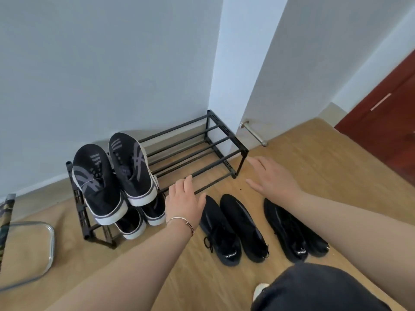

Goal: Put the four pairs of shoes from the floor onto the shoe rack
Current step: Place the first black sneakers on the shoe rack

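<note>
A black two-tier metal shoe rack (pixel 197 151) stands against the wall. On the left of its top tier rests a pair of black canvas shoes with grey stripes and white soles (pixel 112 176). Below them, on the lower tier, a second similar pair (pixel 141 218) pokes out. On the wooden floor in front lie black sneakers: one pair side by side (pixel 233 230) and another further right (pixel 292 232), partly hidden by my right arm. My left hand (pixel 185 198), wearing a thin bracelet, hovers open near the rack's front bar. My right hand (pixel 272 178) hovers open above the floor beside the rack's right end.
A metal doorstop (pixel 254 132) juts from the wall corner right of the rack. A dark red door (pixel 386 122) stands at the far right. A chrome chair frame (pixel 45 250) sits on the floor at left. My dark-clothed knee (pixel 314 288) fills the bottom right.
</note>
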A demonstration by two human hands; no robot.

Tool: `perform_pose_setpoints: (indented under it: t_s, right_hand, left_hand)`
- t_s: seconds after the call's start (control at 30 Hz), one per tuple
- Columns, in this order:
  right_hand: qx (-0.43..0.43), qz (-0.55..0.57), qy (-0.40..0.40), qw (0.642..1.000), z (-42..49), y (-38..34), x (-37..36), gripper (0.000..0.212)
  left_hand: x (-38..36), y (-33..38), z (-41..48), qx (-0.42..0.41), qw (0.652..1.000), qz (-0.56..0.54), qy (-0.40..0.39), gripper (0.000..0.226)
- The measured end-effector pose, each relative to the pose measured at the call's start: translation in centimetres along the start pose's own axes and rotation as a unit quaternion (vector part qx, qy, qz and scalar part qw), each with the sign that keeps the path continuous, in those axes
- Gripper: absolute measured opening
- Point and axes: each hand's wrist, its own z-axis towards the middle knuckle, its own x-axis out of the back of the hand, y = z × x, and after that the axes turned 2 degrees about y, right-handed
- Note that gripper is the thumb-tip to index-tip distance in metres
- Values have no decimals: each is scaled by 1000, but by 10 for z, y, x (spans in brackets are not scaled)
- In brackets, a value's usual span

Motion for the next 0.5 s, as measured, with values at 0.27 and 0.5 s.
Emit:
perform_pose_setpoints:
  t_s: [0.27, 0.5]
  right_hand:
    - [-40, 36, -59, 997, -59, 52, -121, 62]
    - [-99, 70, -127, 985, -90, 79, -191, 66]
  left_hand:
    - [-93, 12, -6, 55, 995, 32, -73, 68]
    - [-156, 7, -24, 145, 978, 1, -147, 65]
